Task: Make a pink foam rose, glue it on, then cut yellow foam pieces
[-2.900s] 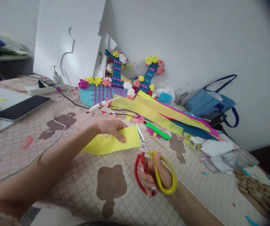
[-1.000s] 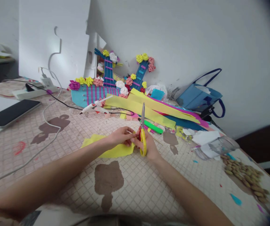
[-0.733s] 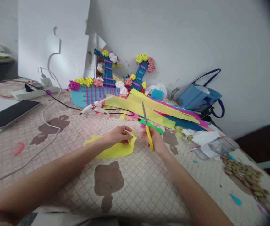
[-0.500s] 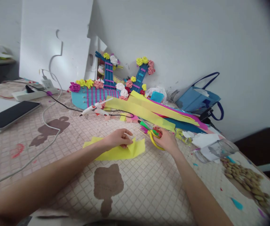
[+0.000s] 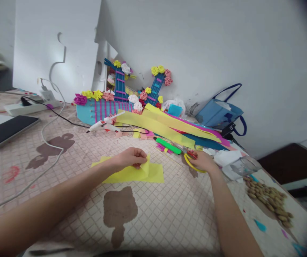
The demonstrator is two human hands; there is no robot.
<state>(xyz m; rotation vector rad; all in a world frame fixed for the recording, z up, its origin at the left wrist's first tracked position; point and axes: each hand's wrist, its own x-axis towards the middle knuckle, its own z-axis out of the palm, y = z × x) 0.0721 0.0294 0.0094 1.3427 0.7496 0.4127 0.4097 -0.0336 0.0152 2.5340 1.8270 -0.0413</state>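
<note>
My left hand pinches a raised fold of a yellow paper sheet that lies on the tablecloth in front of me. My right hand is stretched out to the right, fingers curled over the yellow and red handles of the scissors, which rest low on the table beside the pile of paper strips. A green marker lies just left of the scissors.
A white glue gun with a black cord, paper guitars with paper flowers, a blue bag, a clear jar on its side, scattered nuts, a phone and a power strip lie around.
My right hand carried the scissors away from the yellow sheet to the right and lowered them by the paper pile. My left hand stayed on the sheet, whose cut edge now stands folded up.
</note>
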